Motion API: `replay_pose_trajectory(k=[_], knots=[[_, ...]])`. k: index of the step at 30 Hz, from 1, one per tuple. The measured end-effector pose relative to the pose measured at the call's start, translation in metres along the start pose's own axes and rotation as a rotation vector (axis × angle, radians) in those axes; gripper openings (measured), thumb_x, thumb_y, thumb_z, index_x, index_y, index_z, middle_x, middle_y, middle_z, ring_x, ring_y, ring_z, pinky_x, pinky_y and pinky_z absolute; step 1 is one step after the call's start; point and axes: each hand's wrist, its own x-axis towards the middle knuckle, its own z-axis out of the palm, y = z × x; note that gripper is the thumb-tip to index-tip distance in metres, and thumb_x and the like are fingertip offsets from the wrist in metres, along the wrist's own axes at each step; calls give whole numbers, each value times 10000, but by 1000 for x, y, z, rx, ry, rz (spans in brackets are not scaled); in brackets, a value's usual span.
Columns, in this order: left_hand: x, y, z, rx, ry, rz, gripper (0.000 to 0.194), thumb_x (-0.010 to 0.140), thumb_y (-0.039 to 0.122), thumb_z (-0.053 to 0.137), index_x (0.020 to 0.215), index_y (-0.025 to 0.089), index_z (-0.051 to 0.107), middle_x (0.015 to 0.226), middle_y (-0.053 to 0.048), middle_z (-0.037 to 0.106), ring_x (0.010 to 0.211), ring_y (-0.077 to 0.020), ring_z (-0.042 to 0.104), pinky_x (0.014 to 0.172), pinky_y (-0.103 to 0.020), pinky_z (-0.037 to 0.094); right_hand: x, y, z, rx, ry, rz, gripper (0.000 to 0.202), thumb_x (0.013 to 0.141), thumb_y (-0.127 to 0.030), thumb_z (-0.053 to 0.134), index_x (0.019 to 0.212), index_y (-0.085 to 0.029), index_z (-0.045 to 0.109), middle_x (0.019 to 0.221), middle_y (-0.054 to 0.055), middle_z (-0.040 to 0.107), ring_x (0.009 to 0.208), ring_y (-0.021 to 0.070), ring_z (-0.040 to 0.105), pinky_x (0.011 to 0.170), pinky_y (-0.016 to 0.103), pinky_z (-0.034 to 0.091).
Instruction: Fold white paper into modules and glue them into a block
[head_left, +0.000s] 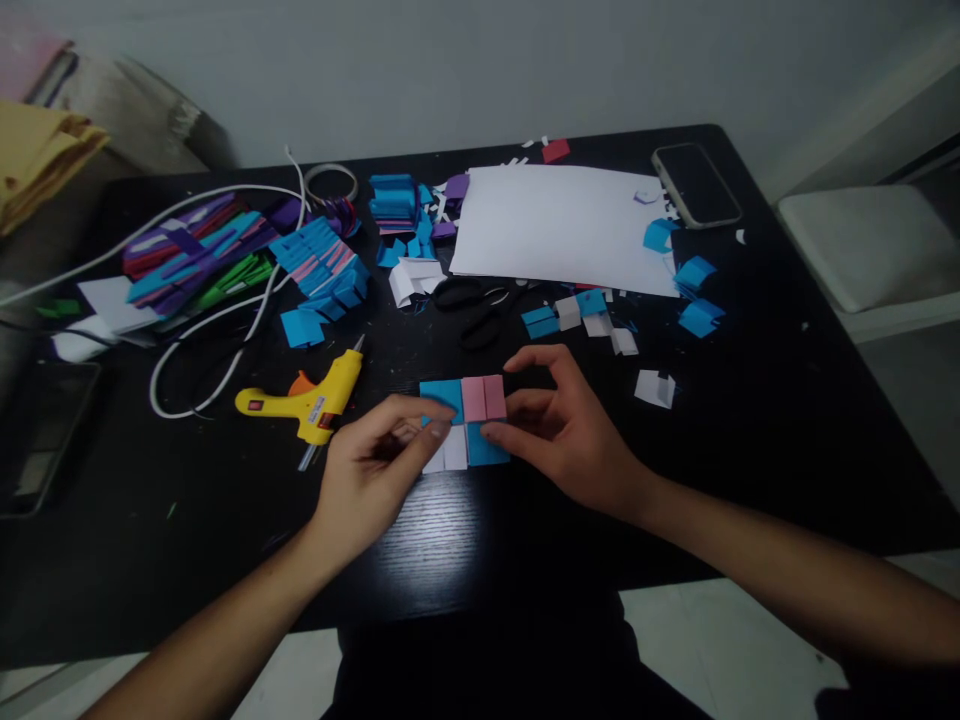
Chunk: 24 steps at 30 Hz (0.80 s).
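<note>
I have the left hand (365,475) pinching the paper squares (475,396), the right hand (581,440) half-spread against them, presumably to align edges.

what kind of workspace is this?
Looks like a papercraft table, probably in a home: a yellow glue gun, black-handled scissors and bundles of folded colored paper lie around the four-square paper piece under both hands.

Blue, pink, white paper squares (484,398), flat in two-by-two block
</note>
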Motion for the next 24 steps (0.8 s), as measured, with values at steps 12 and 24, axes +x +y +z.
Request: replay_pose_trajectory(k=[12,24], knots=[[-2,3,0,-87,5,-69,123,836,249,811,956,244,780,644,42,621,549,-72,514,509,-176,402,4,-2,-1,-110,-6,-102,182,815,-183,844,982,-226,786,944,-13,794,878,133,756,826,255,618],[-2,-3,1,26,-19,-50,113,880,275,778,985,243,756,610,60,542,534,-77,468,492,-191,367,3,2,-5,-248,-8,-92,205,834,-231,833,1031,-241,777,950,-5,790,842,147,747,779,272,611]])
